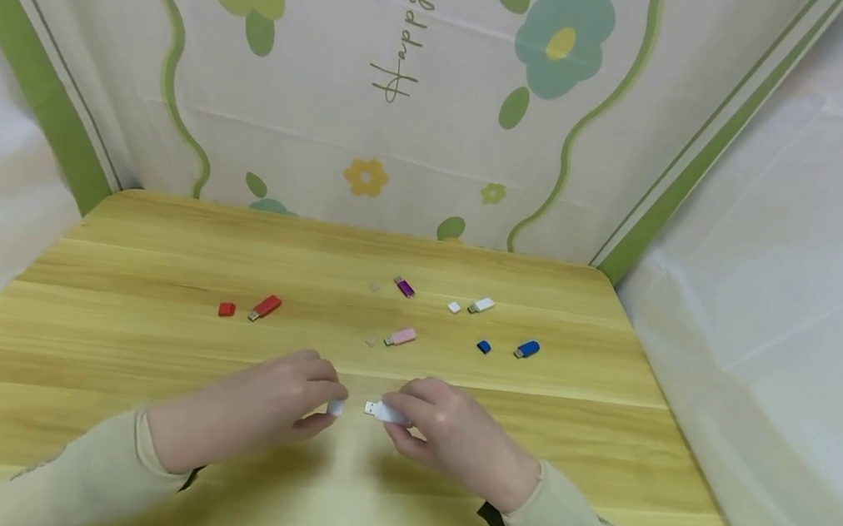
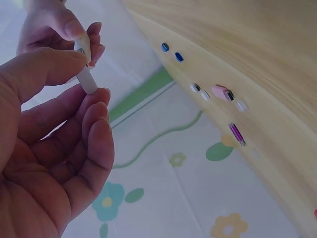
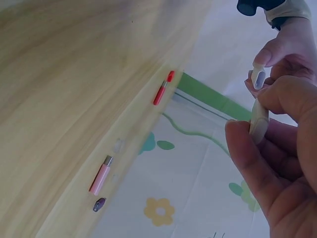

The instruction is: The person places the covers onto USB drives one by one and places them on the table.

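Observation:
Near the front of the table, my left hand (image 1: 282,397) pinches a small white USB stick cap (image 1: 335,407) between thumb and fingers. Facing it, my right hand (image 1: 445,428) pinches a white USB stick (image 1: 395,414) by its body, the metal plug pointing left toward the cap. A narrow gap separates plug and cap. In the left wrist view the cap (image 2: 87,80) sits between thumb and fingertips, in front of the other hand. In the right wrist view the stick's body (image 3: 259,121) is pinched, and the cap's hollow end (image 3: 258,78) faces it.
Beyond my hands lie uncapped USB sticks: red (image 1: 265,308), purple (image 1: 404,287), pink (image 1: 401,337), white (image 1: 481,305) and blue (image 1: 527,349). Beside them are caps: red (image 1: 226,309), white (image 1: 454,307), blue (image 1: 484,346) and clear ones. A flowered curtain (image 1: 433,130) hangs behind the wooden table.

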### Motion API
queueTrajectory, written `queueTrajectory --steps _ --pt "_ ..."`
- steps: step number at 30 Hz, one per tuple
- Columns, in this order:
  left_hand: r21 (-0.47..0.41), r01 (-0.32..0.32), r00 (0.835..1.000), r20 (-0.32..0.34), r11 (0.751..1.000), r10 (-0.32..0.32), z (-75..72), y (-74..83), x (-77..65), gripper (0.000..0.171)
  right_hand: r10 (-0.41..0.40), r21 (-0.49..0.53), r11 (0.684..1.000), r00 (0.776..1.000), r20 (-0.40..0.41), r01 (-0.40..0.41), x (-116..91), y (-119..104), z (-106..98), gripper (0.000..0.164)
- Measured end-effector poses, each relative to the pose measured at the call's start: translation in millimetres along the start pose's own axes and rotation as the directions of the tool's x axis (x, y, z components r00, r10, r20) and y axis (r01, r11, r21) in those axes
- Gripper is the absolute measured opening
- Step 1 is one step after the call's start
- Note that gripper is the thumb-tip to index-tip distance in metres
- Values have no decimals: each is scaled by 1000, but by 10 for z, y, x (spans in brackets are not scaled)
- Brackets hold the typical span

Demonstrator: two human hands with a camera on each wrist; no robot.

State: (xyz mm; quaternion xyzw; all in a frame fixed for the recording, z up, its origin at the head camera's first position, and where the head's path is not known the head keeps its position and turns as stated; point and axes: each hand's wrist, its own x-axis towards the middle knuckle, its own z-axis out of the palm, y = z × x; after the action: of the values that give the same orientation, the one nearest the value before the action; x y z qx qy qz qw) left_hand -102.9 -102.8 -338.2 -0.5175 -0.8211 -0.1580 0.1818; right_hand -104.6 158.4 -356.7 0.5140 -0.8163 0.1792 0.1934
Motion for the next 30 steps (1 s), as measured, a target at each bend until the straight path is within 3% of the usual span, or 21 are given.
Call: queueTrajectory --steps 9,16,30 --pt "-18 21 999 -40 1000 -22 68 83 3 24 -73 -27 997 997 -25 72 -39 -18 27 23" --pt "-48 40 999 -23 998 -41 76 123 7 25 -87 -35 996 995 -41 85 -64 -15 40 24" --pt "-44 5 998 -63 999 -8 130 77 0 27 -89 -23 996 995 -33 88 -64 -14 54 25"
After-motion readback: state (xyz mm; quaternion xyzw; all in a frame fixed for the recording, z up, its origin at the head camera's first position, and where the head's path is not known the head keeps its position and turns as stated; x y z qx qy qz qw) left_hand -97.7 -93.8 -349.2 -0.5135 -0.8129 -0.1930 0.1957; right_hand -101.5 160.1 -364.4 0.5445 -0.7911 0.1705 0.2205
